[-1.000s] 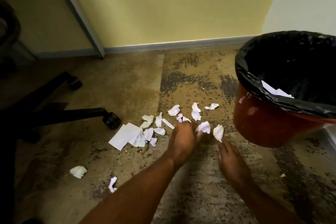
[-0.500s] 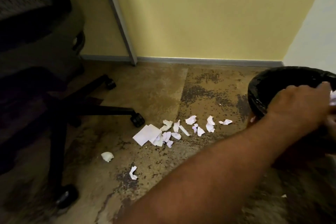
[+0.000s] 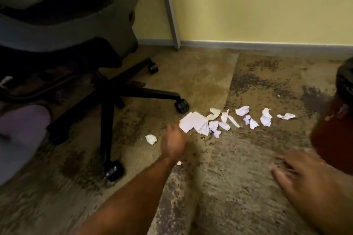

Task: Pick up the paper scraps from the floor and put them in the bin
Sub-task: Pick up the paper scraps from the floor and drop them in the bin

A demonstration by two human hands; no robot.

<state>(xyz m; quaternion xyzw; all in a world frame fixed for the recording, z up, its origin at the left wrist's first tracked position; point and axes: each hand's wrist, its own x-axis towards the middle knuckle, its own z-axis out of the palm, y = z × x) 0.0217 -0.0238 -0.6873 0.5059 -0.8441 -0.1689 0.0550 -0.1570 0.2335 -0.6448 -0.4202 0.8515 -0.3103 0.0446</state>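
Observation:
Several white paper scraps (image 3: 225,121) lie in a row on the speckled floor, with a flat larger sheet (image 3: 192,121) at the left end. A crumpled ball (image 3: 151,139) sits apart to the left, and a small scrap (image 3: 179,163) peeks out under my forearm. My left hand (image 3: 172,144) hovers just below the flat sheet, blurred, holding nothing visible. My right hand (image 3: 299,174) is low at the right, fingers spread and empty. The red bin (image 3: 332,139) with a black liner is cut off at the right edge.
A black office chair (image 3: 107,97) with wheeled legs stands at the left; one caster (image 3: 181,106) is close to the flat sheet. A yellow wall with a grey baseboard (image 3: 267,45) runs behind. A purple-clad knee (image 3: 23,128) shows at the far left.
Both hands have come back from over the bin to the floor, now empty. The view has swung left, so the bin has slid to the right edge.

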